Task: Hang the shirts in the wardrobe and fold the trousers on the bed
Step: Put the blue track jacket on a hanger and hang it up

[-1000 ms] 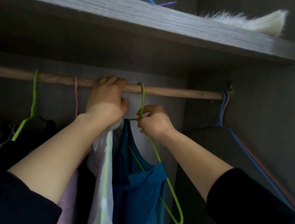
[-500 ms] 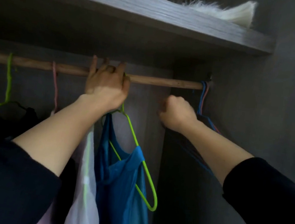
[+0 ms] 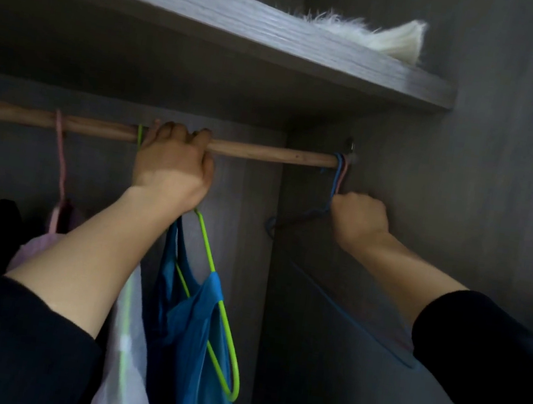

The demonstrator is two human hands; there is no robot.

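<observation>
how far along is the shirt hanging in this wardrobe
Done: a teal-blue sleeveless top on a lime-green wire hanger hangs from the round wooden rail. In hand: the left hand grips that rail above the hanger; the right hand has its grip on the empty blue and pink wire hangers at the rail's right end, likely for another shirt. Left: trousers and bed are out of view.
</observation>
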